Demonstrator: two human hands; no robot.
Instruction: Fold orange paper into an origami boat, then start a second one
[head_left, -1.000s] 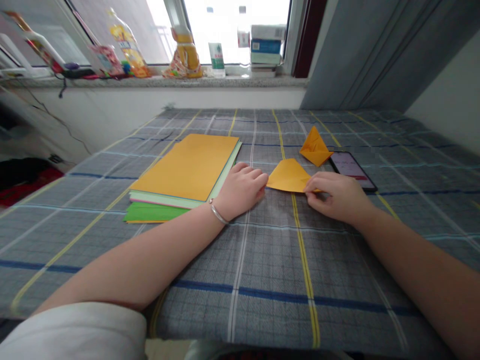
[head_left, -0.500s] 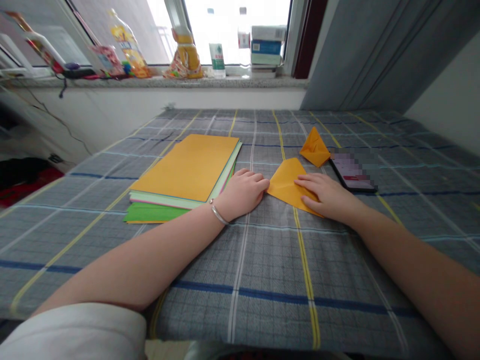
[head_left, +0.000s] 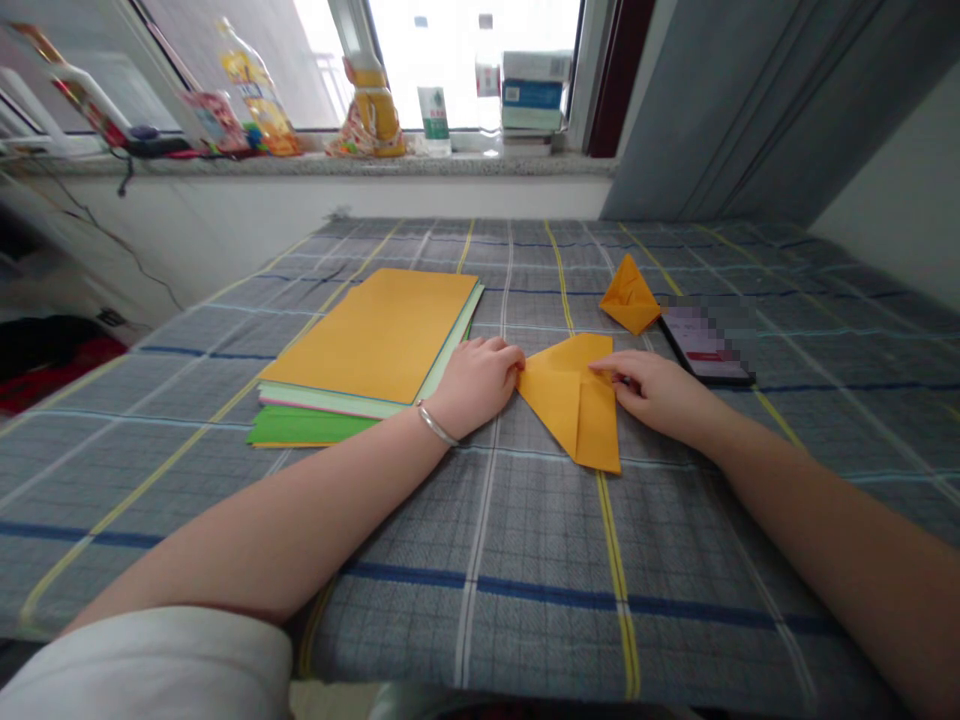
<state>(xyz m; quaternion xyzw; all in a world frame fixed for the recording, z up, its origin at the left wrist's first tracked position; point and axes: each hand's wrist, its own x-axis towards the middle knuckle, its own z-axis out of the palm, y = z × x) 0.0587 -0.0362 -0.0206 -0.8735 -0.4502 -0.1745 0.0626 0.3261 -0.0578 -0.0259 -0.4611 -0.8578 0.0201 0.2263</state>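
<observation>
A folded orange paper (head_left: 576, 408) lies on the plaid cloth between my hands, with a crease running down it and a point toward me. My right hand (head_left: 654, 392) has its fingertips on the paper's upper right edge and seems to grip it there. My left hand (head_left: 476, 385) rests flat on the cloth, its fingertips at the paper's left corner. Just left of that hand is a stack of coloured paper (head_left: 367, 335) with an orange sheet on top and a green sheet (head_left: 307, 427) at its base. A smaller folded orange piece (head_left: 630, 297) sits farther off.
A phone (head_left: 705, 345) lies on the plaid cloth (head_left: 480, 530) just beyond my right hand, its screen pixelated. Along the far side, a stone windowsill (head_left: 315, 165) holds bottles and boxes. A grey curtain (head_left: 750, 100) hangs at the right.
The orange paper has been refolded or turned, and a point now extends toward me. My left hand has shifted slightly left, and my right hand's fingers now lie along the paper's upper edge.
</observation>
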